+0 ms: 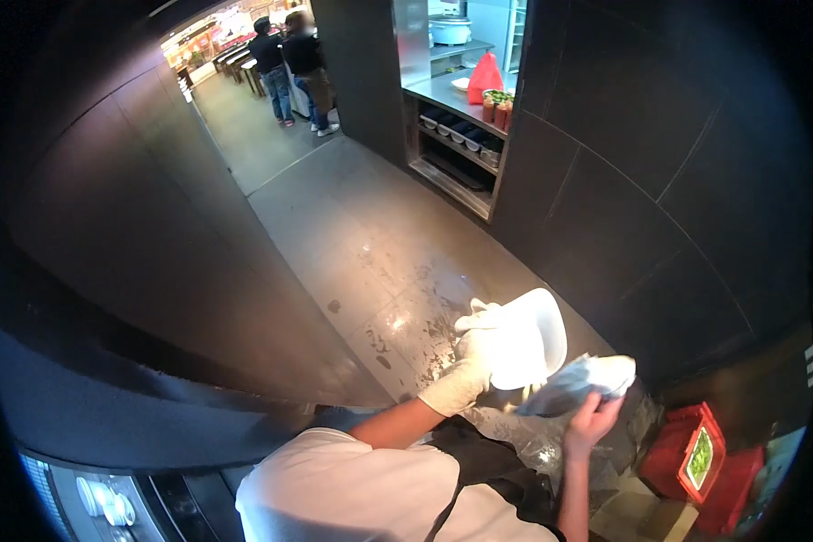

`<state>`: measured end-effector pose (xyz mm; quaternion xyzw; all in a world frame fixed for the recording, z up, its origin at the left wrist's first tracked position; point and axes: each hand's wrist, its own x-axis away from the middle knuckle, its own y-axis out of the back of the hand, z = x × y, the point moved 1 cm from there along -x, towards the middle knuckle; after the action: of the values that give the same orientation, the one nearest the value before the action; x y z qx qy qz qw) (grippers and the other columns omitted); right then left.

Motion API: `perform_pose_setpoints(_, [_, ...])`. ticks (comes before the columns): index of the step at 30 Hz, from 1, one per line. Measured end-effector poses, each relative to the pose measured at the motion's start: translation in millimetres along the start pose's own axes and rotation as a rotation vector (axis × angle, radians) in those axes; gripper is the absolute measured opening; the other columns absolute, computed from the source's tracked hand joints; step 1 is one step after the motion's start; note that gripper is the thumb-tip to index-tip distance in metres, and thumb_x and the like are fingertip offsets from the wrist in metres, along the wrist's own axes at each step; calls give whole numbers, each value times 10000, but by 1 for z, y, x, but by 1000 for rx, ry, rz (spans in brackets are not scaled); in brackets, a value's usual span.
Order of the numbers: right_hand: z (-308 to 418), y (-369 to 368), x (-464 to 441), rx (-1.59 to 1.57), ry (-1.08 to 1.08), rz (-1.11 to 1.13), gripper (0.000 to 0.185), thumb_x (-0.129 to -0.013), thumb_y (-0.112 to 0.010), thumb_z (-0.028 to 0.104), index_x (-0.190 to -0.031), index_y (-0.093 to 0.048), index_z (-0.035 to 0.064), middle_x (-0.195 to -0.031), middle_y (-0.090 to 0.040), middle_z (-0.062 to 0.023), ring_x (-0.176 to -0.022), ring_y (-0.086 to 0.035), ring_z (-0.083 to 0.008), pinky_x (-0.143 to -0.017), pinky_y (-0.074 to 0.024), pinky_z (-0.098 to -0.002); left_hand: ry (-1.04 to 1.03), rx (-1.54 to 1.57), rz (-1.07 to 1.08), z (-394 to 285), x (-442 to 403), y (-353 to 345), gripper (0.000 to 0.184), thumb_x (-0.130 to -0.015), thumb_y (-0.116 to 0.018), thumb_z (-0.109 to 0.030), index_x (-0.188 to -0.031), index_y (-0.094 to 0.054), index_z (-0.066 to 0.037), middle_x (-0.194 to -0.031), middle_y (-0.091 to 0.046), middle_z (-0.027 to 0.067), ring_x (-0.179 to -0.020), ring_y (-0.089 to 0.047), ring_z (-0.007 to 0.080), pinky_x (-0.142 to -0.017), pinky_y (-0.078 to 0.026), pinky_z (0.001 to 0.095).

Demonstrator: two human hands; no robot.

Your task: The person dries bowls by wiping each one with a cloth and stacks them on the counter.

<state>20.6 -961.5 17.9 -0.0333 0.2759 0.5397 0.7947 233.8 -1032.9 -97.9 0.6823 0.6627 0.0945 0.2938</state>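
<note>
My left hand (pixel 472 355), in a pale glove, is closed around a white plastic container (pixel 526 340). The container is tilted, its open mouth turned to the right, and strong light washes out its side. My bare right hand (pixel 594 415) grips a bluish-white cloth (pixel 580 383) just below and to the right of the container. The cloth looks bunched and slightly blurred. Whether it touches the container I cannot tell.
Wet marks and dark patches cover the tiled floor (pixel 370 307). Red crates (pixel 686 447), one with something green inside, stand at lower right beside a cardboard box (pixel 646 515). A serving hatch with a steel counter (pixel 452 98) is ahead; two people (pixel 289 68) stand farther off.
</note>
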Motion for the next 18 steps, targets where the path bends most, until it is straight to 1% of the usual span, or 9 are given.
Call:
perform_pose_setpoints(2, [-3, -17, 30, 67, 175, 23, 422, -1011, -614, 185, -1356, -543, -48, -1249, -670, -163, -1185, -617, -270, -1016, -475, -400, -6, 387, 31, -2, 11, 11, 285, -917, -581, -43, -1200, -610, -52, -1111, -596, 111, -1096, -593, 216, -904, -527, 362])
perform_pose_setpoints(5, [18, -33, 38, 157, 412, 150, 454, -1039, -572, 279, -1375, -560, -28, -1270, -669, -145, -1238, -595, -283, -1055, -462, -440, -128, 440, 337, -68, 2, 46, 356, -906, -618, -36, -1253, -536, -48, -1185, -559, 107, -1118, -564, 223, -969, -489, 338])
perform_pose_setpoints(7, [31, -23, 25, -96, 160, 187, 424, -1042, -566, 263, -1351, -585, -27, -1259, -675, -124, -1194, -617, -251, -1014, -492, -416, -265, 503, 552, -56, -12, 12, 428, -890, -667, -43, -1283, -496, -38, -1211, -552, 89, -1128, -550, 208, -1008, -467, 327])
perform_pose_setpoints(9, [24, -27, 17, -279, 2, 59, 375, -1043, -570, 237, -1305, -608, -28, -1206, -683, -106, -1089, -645, -209, -927, -522, -366, -89, 918, 554, -65, -8, -8, 446, -902, -688, -75, -1298, -488, -24, -1240, -563, 78, -1133, -549, 172, -1019, -463, 322])
perform_pose_setpoints(10, [10, -29, 13, -257, 119, -50, 358, -1047, -568, 233, -1288, -615, -28, -1173, -686, -98, -1027, -654, -185, -875, -530, -334, -106, 956, 538, -80, -9, -10, 389, -900, -687, -79, -1252, -531, -25, -1183, -587, 79, -1078, -572, 175, -964, -482, 326])
perform_pose_setpoints(12, [53, -18, -16, -477, -365, 5, 297, -1043, -569, 218, -1199, -649, -21, -1011, -704, -86, -962, -659, -156, -873, -523, -322, -209, 853, 432, -117, -9, 1, 279, -895, -687, -87, -1159, -617, -28, -1070, -634, 79, -968, -618, 181, -852, -520, 332])
perform_pose_setpoints(14, [19, -21, -16, -747, -471, -2, 331, -1080, -499, 262, -1182, -651, -14, -998, -702, -69, -916, -637, -122, -815, -521, -315, -291, 644, 336, -133, -8, 2, 244, -889, -686, -87, -1125, -662, -30, -1020, -664, 82, -926, -645, 199, -814, -537, 347])
perform_pose_setpoints(16, [3, -30, 3, -519, -367, -147, 377, -1074, -467, 293, -1149, -645, -30, -957, -693, -97, -860, -637, -183, -786, -519, -349, -350, 353, 254, -143, -3, 2, 262, -881, -681, -73, -1139, -667, -29, -1033, -677, 91, -946, -655, 233, -841, -535, 367])
perform_pose_setpoints(18, [3, -30, 49, -228, -337, -129, 365, -1057, -478, 267, -1147, -641, -47, -932, -689, -113, -840, -644, -238, -784, -516, -360, -67, 587, 283, -137, 8, -2, 272, -871, -668, -49, -1142, -663, -24, -1053, -681, 107, -955, -658, 251, -834, -533, 373])
